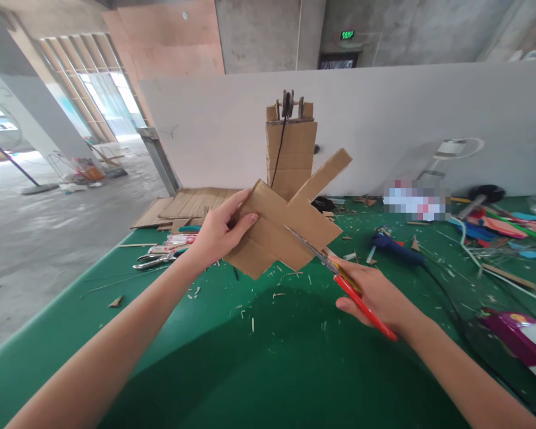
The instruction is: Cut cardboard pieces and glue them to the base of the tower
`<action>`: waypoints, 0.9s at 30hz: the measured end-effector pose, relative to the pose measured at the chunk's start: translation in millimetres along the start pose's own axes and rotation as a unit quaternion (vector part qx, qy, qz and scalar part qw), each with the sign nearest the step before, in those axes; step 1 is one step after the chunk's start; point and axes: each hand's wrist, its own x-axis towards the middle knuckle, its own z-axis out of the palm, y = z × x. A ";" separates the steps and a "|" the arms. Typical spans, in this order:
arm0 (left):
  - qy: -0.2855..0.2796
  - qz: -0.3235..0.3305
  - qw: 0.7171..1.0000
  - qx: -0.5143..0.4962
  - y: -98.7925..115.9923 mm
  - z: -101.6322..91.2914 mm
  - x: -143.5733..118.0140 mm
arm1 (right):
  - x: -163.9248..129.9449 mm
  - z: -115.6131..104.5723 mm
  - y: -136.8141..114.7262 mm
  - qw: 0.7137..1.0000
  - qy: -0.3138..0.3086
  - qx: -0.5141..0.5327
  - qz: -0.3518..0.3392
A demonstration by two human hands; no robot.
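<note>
The left hand (218,235) grips a flat cardboard piece (272,229) by its edge at about 9 o'clock, thumb on the near face and fingers curled behind, holding it up above the green worktop (268,357) near the middle of the view. The right hand (375,295) is closed around the red handles of a pair of scissors (339,274), whose blades reach up toward 10 o'clock and lie against the cardboard's lower right part; whether the blades stand apart or have closed cannot be told. The piece already has an irregular outline, with a long strip (324,174) sticking out toward 1 o'clock, and small cardboard scraps (290,275) are scattered on the worktop beneath, so some cutting looks done, while the blades sit only partway into the sheet and much of it is uncut. Behind the piece, at 12 o'clock, stands a tall cardboard tower (292,149) with a dark cord hanging down its front. At 9 o'clock lie pliers (154,260) beside a stack of flat cardboard sheets (192,205), and at 3 o'clock a blue glue gun (395,247) rests among cables and coloured clutter.
</note>
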 end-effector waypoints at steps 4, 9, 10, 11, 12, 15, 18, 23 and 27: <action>-0.003 0.006 1.000 0.022 4.1 2.3 -2.5 | 0.5 0.1 -0.8 1.000 0.006 -0.007 -0.005; -0.005 0.006 0.999 0.034 6.8 3.8 -4.9 | 4.9 -5.4 -10.5 0.999 0.016 -0.042 -0.012; -0.006 0.006 0.999 0.038 7.4 4.1 -5.3 | 5.7 -6.5 -12.5 0.998 0.018 -0.054 -0.012; -0.008 0.008 0.999 0.040 8.1 4.5 -5.7 | 6.4 -7.4 -14.1 0.997 0.022 -0.067 -0.012; -0.008 0.011 0.999 0.042 8.8 4.9 -6.2 | 6.9 -8.1 -15.3 0.996 0.026 -0.079 -0.013; -0.008 0.025 0.999 0.038 10.8 6.5 -8.1 | 7.0 -9.4 -16.7 0.994 0.039 -0.103 -0.019; -0.007 0.033 0.999 0.033 12.2 7.8 -10.1 | 6.2 -11.3 -17.2 0.993 0.046 -0.103 -0.031; 0.004 0.036 0.999 0.029 15.1 8.0 -10.6 | 5.8 -16.5 -20.7 0.992 0.059 -0.103 -0.040; 0.004 0.018 1.000 0.011 20.0 4.2 -7.6 | 5.1 -16.5 -22.3 0.987 0.091 -0.122 -0.061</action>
